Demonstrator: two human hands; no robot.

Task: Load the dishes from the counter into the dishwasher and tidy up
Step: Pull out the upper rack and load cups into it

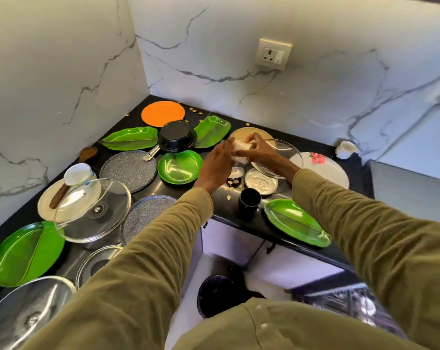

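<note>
Both my hands meet above the middle of the black counter (229,210). My left hand (217,162) and my right hand (260,150) together grip a small white cup (240,149), held tilted over a small steel bowl (235,173). Beside that bowl lies a round steel plate (260,183). A black cup (249,202) stands near the counter's front edge. Green leaf-shaped plates (179,166) (296,224) (24,251), an orange plate (162,113), a black pan (177,136) and glass lids (92,209) cover the counter. The open dishwasher rack (352,306) shows at lower right.
A black bin (217,294) stands on the floor below the counter corner. A white floral plate (322,168) and a white cup (345,149) sit at the right end. Grey speckled plates (128,170), a wooden-handled ladle (69,180) and scattered crumbs lie on the counter. A wall socket (273,55) is above.
</note>
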